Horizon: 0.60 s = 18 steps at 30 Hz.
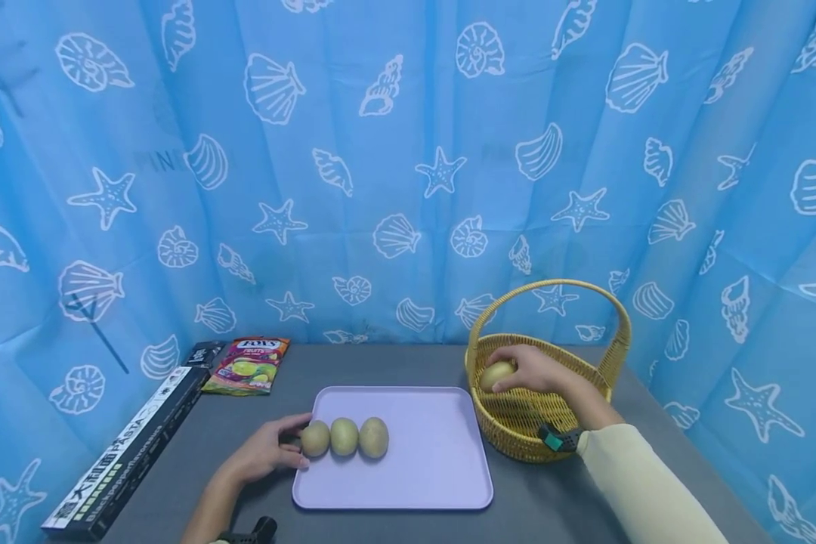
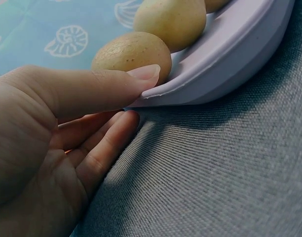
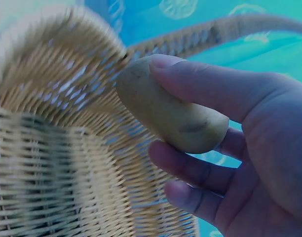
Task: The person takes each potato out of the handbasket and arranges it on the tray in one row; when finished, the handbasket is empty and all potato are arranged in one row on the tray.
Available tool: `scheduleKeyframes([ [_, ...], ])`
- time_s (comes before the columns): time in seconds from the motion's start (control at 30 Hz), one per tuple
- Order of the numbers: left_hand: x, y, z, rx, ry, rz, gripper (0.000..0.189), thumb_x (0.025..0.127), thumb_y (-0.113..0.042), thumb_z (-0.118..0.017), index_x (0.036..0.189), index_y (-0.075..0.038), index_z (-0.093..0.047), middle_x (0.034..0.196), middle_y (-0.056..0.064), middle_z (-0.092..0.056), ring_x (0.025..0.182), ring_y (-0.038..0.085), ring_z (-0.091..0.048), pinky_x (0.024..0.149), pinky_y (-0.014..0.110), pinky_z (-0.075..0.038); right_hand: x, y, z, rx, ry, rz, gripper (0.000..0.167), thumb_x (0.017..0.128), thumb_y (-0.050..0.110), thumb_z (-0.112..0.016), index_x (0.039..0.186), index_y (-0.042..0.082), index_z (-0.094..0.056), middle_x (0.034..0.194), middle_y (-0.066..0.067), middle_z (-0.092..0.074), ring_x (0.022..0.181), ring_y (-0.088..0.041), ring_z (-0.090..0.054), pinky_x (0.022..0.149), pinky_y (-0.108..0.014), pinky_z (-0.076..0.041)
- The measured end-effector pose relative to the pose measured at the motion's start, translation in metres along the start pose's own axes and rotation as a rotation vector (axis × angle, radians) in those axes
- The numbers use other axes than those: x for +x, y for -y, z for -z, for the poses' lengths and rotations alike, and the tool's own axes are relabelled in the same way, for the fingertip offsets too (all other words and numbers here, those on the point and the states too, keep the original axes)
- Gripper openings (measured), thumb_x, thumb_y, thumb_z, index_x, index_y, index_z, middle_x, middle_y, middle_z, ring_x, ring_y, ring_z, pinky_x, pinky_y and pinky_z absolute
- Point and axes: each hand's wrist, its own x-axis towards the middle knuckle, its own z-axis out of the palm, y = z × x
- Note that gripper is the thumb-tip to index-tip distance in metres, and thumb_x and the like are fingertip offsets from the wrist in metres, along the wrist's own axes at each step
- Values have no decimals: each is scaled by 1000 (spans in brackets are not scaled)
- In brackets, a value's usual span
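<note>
My right hand grips a potato between thumb and fingers, inside the near-left part of a woven basket. The right wrist view shows this potato raised beside the basket's wicker wall. Three more potatoes lie in a row on the left half of a pale purple tray: a left one, a middle one and a right one. At the tray's left edge, my left hand pinches the rim, thumb on top beside the left potato, fingertips below.
A long black-and-white pasta box lies along the table's left side. Behind it are a Fox's candy bag and a dark packet. The basket's tall arched handle rises above it. A blue shell-print curtain hangs behind.
</note>
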Motion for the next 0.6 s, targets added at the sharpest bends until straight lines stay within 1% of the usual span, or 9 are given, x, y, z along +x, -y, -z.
scheduleKeyframes([
  [0.13, 0, -1, 0, 2, 0, 3, 86, 75, -22, -83, 145, 2, -40, 133, 25, -51, 110, 36, -59, 90, 46, -53, -13, 13, 3, 30, -47, 33, 39, 78, 29, -81, 110, 12, -67, 91, 2, -60, 76, -17, -54, 64, -33, -47],
  [0.27, 0, -2, 0, 6, -4, 12, 86, 75, -22, -84, 145, 3, -40, 133, 25, -51, 110, 36, -59, 89, 46, -53, -25, 32, -1, 67, -51, 63, 37, 77, 27, -82, 108, 14, -66, 92, 2, -61, 76, -17, -54, 62, -33, -47],
  [0.33, 0, -3, 0, 8, -9, 15, 86, 74, -22, -84, 145, 3, -41, 133, 25, -51, 110, 36, -59, 89, 46, -53, -28, 43, -7, 71, -38, 88, 38, 77, 26, -82, 108, 14, -66, 94, 3, -61, 78, -16, -54, 63, -32, -47],
  [0.47, 0, -3, 0, 9, -14, 11, 86, 74, -21, -84, 144, 3, -41, 133, 24, -52, 111, 36, -58, 89, 45, -53, -29, 60, -22, 84, 15, 148, 38, 76, 25, -83, 108, 16, -66, 98, 5, -61, 82, -15, -55, 67, -31, -48],
  [0.6, 0, -2, 0, 2, -1, 0, 85, 75, -21, -84, 145, 3, -40, 133, 24, -51, 112, 36, -58, 90, 45, -53, -25, 72, -41, 98, 72, 180, 36, 76, 27, -83, 106, 19, -66, 96, 8, -60, 81, -13, -55, 67, -30, -49],
])
